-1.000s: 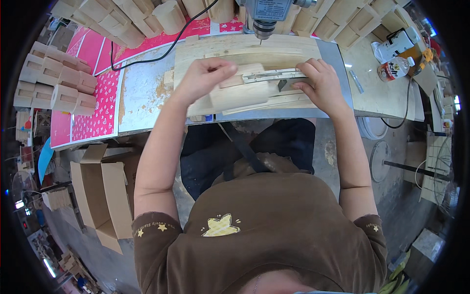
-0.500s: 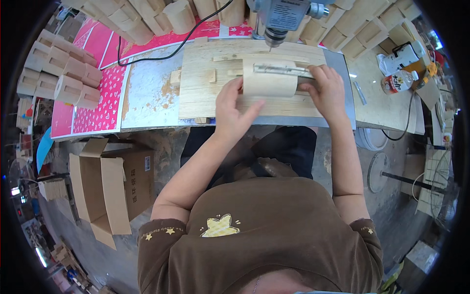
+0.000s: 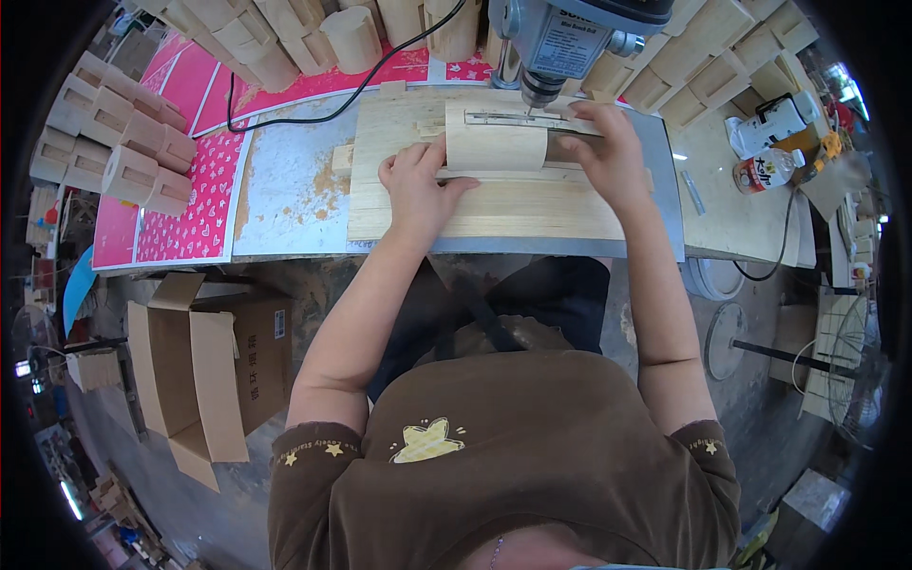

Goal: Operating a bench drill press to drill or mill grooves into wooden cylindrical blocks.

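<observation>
Head view: person at counter (image 3: 271, 180), both hands on the work. L hand (image 3: 416, 188) grips L end of pale wood cylinder (image 3: 496, 150), fingers at end face, thumb by near edge. R hand (image 3: 616, 157) pinches R end of narrow metal strip (image 3: 518, 121), fingers on far side, thumb nearer; strip runs lengthwise along top of cyl. & sticks out past its R end. Dark area just below strip, betw. cyl. & R thumb; can't tell what it is.

Cyl. lies on its side, approx. L-R, on flat wood board (image 3: 513, 223), directly under bench drill (image 3: 579, 43). Chuck (image 3: 541, 88) above far side of cyl., thin bit pointing down at strip; contact or gap - can't tell.

Surroundings: slotted wood cyls. (image 3: 142, 176) grouped at L of counter, more along the back & far R. Pink patterned sheet (image 3: 195, 204) under L group. Black cord (image 3: 356, 90) curves over back L. Sawdust (image 3: 321, 185) L of board, w/ small wood block (image 3: 342, 160) at board's L edge. R side: bottle w/ red-white label (image 3: 763, 171), lt-blue slim item (image 3: 693, 193) nearer board. Open cardboard box (image 3: 217, 370) below counter, L.
</observation>
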Demonstrator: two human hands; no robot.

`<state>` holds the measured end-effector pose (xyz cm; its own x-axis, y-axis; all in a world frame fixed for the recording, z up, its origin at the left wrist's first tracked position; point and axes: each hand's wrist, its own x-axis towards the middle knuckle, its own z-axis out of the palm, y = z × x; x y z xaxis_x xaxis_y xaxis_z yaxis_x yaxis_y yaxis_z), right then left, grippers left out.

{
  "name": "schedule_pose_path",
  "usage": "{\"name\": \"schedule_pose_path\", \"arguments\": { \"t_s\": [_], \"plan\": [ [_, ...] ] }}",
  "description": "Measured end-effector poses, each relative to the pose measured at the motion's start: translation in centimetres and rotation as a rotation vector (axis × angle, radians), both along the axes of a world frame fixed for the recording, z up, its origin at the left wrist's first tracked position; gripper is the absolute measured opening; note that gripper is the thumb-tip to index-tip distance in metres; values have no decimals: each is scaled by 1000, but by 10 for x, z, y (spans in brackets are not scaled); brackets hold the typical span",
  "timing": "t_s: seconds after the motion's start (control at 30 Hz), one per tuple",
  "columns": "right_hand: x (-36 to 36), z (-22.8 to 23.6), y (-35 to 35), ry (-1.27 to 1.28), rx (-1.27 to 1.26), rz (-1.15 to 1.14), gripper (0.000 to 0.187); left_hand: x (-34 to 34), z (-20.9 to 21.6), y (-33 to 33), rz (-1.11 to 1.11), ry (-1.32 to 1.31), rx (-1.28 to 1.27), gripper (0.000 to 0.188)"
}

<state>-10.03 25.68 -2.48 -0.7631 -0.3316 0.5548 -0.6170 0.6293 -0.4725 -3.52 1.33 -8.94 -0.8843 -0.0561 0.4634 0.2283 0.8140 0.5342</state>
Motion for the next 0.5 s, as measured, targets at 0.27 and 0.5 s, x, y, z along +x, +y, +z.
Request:
{"name": "schedule_pose_path", "arguments": {
  "t_s": [0.27, 0.5],
  "plan": [
    [-42, 136, -4, 687, -507, -198, 25, -5, -2, 6, -18, 23, -9, 66],
    [-53, 187, -14, 170, -194, -170, 31, -1, 1, 3, 0, 11, -4, 65]
  ]
}}
